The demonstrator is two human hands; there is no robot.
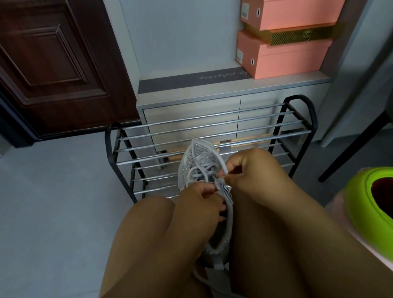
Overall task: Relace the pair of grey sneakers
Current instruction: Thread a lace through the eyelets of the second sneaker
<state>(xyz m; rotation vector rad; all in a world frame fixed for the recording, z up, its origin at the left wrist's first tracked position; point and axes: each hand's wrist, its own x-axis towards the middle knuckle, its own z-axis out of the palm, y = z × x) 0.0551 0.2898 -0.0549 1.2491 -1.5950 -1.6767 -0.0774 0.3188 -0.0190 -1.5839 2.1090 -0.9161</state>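
A grey glittery sneaker lies between my knees, toe pointing away from me toward the rack. Grey laces cross its upper part. My left hand grips the sneaker's side near the opening, fingers curled over the edge. My right hand pinches a lace end just right of the eyelets. A loose length of lace trails below the heel near my lap. Only one sneaker of the pair is in view.
A black metal shoe rack with silver bars stands right ahead. Behind it is a grey cabinet with stacked pink shoeboxes. A dark wooden door is at left, a green-rimmed bin at right, a chair leg beyond.
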